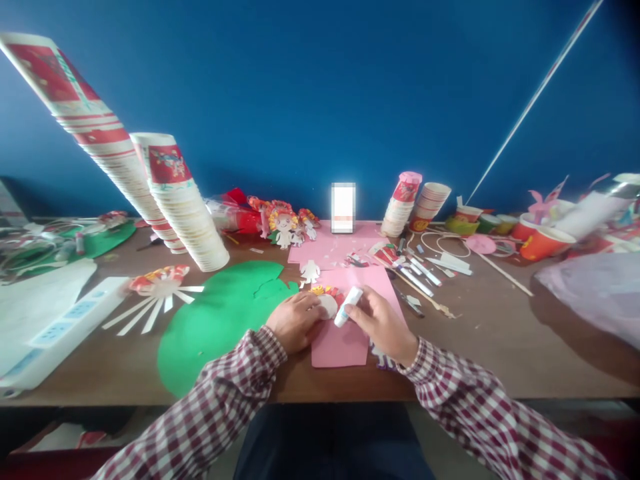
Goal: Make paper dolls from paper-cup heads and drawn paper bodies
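My right hand [384, 323] is closed round a white glue stick [349, 307], tilted over the pink sheet [340, 350]. Just left of it, my left hand [299, 321] grips the edge of a round paper cutout [328, 307], white in the middle with a red and yellow fringe. The glue stick's lower end is close to the cutout; I cannot tell whether they touch. Beyond my hands lies a small white paper figure [311, 271]. Partly under my right forearm is another cutout with purple edges [384, 357].
Green paper [220, 320] lies at left, near a fringed cup piece [163, 283]. Tall paper cup stacks [185, 207] lean behind it. Decorated paper figures [285, 227] stand at the back. Pens [415, 279] and a brush are scattered at right, before more cups [400, 203].
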Available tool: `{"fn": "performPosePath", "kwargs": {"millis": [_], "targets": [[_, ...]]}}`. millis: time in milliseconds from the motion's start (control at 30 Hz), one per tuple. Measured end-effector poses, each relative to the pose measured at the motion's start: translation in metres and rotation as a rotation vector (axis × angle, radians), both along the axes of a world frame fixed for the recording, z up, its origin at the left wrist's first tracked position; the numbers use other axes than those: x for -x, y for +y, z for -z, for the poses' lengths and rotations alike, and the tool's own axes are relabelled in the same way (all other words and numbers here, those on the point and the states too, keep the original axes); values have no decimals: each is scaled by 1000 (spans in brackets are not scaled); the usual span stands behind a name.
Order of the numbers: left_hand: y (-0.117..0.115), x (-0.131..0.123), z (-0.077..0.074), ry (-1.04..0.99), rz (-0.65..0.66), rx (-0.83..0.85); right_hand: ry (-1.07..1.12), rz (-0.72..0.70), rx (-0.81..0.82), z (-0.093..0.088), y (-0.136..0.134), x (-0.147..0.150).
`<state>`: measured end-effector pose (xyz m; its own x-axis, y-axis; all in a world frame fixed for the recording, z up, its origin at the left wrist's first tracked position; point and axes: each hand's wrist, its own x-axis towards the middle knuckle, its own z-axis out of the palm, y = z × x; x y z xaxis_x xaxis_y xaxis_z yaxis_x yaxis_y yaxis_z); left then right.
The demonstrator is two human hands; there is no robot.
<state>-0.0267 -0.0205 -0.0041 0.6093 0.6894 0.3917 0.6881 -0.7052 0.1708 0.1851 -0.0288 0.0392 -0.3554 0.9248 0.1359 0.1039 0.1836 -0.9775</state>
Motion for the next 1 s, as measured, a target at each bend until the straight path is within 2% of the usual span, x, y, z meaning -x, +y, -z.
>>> {"fn": "performPosePath", "kwargs": {"millis": [100,300,500,800,1000], "targets": [[-1,0,0,-25,-8,4,-168,57,-180,0,1,3],[-4,-1,-10,-40,-24,50,-403,62,-425,16,6,19],[-4,0,-6,-48,-44,76,-462,80,-472,25,12,22],[-4,0,-4,-51,-66,71,-531,48,-564,30,12,28],[-4,0,-4,-42,-71,87,-550,-31,-625,30,15,27]]}}
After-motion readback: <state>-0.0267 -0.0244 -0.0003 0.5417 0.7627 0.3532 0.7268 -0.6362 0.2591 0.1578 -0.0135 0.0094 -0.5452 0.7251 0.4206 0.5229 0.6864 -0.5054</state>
